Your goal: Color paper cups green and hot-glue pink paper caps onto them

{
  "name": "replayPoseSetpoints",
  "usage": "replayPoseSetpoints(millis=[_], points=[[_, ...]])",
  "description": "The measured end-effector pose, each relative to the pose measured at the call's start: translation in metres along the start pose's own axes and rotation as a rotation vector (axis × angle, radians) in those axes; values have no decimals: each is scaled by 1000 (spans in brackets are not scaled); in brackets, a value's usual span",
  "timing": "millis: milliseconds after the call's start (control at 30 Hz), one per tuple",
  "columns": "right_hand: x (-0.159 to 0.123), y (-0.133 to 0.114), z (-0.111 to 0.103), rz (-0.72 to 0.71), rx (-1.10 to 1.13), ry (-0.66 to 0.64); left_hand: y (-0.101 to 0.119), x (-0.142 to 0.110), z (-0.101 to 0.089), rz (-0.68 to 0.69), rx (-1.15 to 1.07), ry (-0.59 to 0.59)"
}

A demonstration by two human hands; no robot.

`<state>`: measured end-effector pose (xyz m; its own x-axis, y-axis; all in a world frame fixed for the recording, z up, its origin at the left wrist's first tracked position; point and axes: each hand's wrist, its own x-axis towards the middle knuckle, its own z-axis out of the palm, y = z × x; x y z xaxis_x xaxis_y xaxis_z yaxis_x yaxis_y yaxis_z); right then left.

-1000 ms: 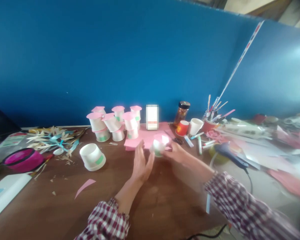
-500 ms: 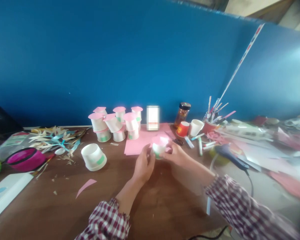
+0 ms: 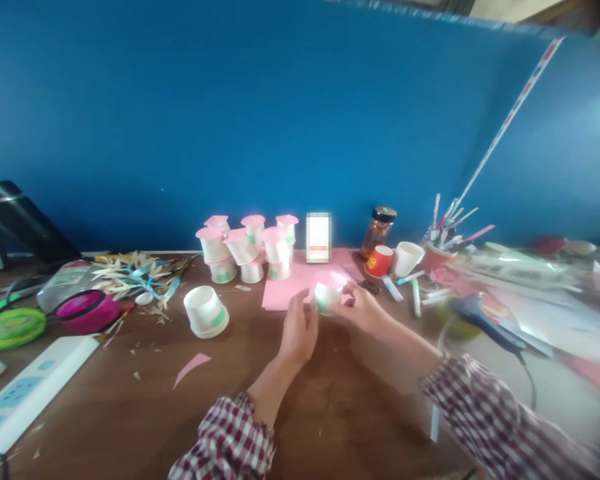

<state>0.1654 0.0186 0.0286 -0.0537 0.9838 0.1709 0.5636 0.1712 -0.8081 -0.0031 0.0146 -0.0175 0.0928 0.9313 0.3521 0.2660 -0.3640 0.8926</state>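
Note:
A small white paper cup [image 3: 326, 297] with a pink paper piece on top and a green patch is held low over the table, its outline blurred. My right hand [image 3: 363, 308] grips it from the right, fingers bent round the side. On the other side my left hand [image 3: 300, 328] has its curled fingers and thumb against the cup. Behind them lies a sheet of pink paper [image 3: 300, 283]. To the left, a white paper cup [image 3: 205, 313] with a green patch stands upside down, and a curved pink paper scrap [image 3: 193, 369] lies in front of it.
Stacked cups with pink tops [image 3: 240, 250] stand at the back left. A dark-lidded jar [image 3: 379, 233], a red cup [image 3: 379, 261], a white cup [image 3: 409, 259] and markers are at back right. A glue gun [image 3: 487, 327] lies right; a power strip [image 3: 35, 380] lies left.
The camera has turned left, so the table contents appear shifted right. Both hands stay at the pink-topped cup, which has turned slightly.

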Motion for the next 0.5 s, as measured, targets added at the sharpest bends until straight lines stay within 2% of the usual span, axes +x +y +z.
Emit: replayPoseSetpoints(millis=[167, 367, 500], points=[[16, 5, -10, 28, 13, 103, -1, 0, -1, -31, 78, 73], [57, 18, -29, 156, -203, 329, 0, 0, 3, -28, 11, -20], [94, 29, -36, 228, -288, 410, 1, -1, 4, -37, 22, -44]])
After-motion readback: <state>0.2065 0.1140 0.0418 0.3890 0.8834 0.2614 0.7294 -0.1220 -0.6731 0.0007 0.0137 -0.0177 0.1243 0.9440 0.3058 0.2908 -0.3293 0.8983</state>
